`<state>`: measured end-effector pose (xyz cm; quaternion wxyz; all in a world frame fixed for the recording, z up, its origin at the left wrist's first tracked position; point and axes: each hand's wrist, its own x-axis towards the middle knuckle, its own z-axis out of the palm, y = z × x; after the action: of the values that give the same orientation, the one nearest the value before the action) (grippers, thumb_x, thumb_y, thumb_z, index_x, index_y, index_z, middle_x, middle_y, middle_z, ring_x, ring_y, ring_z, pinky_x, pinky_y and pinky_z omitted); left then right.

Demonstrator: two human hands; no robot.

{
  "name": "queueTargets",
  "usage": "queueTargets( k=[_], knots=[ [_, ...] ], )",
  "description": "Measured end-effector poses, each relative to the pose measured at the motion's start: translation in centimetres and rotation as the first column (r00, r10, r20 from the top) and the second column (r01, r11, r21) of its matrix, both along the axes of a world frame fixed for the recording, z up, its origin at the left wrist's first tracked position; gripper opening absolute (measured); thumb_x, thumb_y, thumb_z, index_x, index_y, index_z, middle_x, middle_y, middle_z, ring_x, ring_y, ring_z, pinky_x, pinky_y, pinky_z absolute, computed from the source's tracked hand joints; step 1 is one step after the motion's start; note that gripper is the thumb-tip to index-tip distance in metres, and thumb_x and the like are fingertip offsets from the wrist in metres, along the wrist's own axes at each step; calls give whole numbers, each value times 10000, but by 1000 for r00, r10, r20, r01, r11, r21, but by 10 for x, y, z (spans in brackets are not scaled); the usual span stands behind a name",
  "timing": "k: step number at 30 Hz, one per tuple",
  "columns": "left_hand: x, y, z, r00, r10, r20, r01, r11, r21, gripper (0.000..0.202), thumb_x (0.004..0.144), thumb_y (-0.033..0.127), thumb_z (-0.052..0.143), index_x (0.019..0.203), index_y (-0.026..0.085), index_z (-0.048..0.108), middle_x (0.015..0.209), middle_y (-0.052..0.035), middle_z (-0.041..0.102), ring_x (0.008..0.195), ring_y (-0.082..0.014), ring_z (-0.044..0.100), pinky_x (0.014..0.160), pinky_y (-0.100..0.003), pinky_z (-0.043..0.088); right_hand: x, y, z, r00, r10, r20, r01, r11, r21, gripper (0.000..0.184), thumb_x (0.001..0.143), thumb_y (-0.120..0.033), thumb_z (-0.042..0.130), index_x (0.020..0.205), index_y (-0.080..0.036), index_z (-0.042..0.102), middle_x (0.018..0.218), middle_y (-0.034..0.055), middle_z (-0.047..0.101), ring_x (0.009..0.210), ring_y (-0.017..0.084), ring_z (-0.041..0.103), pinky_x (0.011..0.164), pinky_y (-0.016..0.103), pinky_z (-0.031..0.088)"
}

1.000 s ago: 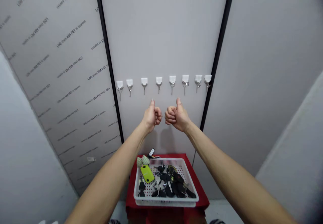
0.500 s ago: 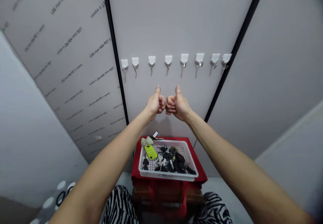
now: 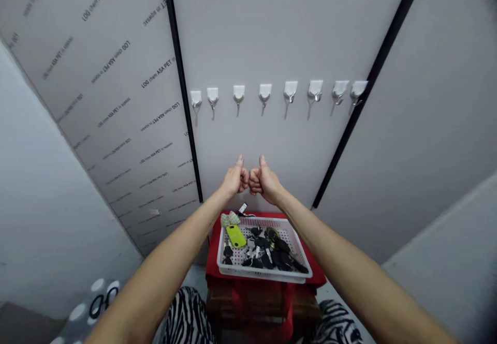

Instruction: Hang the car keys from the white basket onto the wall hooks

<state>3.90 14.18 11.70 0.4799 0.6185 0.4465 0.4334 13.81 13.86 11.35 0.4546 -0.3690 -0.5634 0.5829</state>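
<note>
My left hand [image 3: 235, 177] and my right hand [image 3: 265, 180] are both curled into fists with thumbs pointing up, knuckles almost meeting in front of the wall panel. Neither fist shows anything in it. Just below them a white plastic basket [image 3: 267, 277] holds several keys [image 3: 267, 251], mostly with black heads. A yellow-green key fob [image 3: 236, 236] lies at its left side, with a pale checked bow [image 3: 230, 219] at the corner. Above the hands, a row of several white adhesive hooks [image 3: 265, 91] runs across the panel, with nothing hanging on them.
Under the basket is a red bag [image 3: 316, 277] laid over a brown wooden stool [image 3: 221, 302] between my knees. Black strips [image 3: 180, 75] border the panel on both sides. At the lower left, black-handled scissors [image 3: 101, 302] lie on a polka-dot surface.
Both fists have come down toward the basket, still thumbs up and side by side. The camera view has shifted slightly. Nothing has been picked up.
</note>
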Motion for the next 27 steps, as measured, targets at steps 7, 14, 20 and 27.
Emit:
queueTargets(
  k=[7, 14, 20, 27],
  knots=[
    [-23, 6, -77, 708, 256, -658, -111, 961, 253, 250, 616, 354, 408, 672, 141, 527, 674, -51, 559, 638, -134, 488, 571, -233, 350, 16, 7, -81, 627, -291, 723, 105, 951, 292, 301, 633, -400, 397, 530, -137, 500, 484, 11, 505, 467, 94, 451, 453, 201, 300],
    [-12, -5, -105, 478, 197, -856, 74, 962, 263, 276, 627, 251, 399, 875, 215, 514, 871, -55, 545, 817, -179, 475, 676, -279, 352, 25, 13, -116, 340, -280, 897, -9, 953, 301, 239, 635, -203, 382, 762, -180, 583, 768, 53, 604, 709, 137, 525, 586, 205, 335],
    [-4, -6, -101, 370, 231, -900, 98, 954, 285, 237, 618, 195, 405, 804, 197, 552, 853, -89, 543, 820, -203, 476, 686, -317, 347, 25, 13, -116, 351, -267, 897, -73, 948, 310, 300, 607, -168, 386, 852, -211, 554, 854, 29, 589, 792, 136, 513, 641, 203, 338],
    [-1, -10, -100, 451, 256, -855, 20, 955, 296, 194, 600, 147, 403, 730, 149, 547, 795, -93, 548, 771, -208, 486, 661, -328, 346, 23, 11, -118, 329, -412, 849, -3, 899, 438, 227, 591, -148, 372, 709, -159, 566, 771, 68, 581, 755, 152, 498, 647, 227, 332]
  ],
)
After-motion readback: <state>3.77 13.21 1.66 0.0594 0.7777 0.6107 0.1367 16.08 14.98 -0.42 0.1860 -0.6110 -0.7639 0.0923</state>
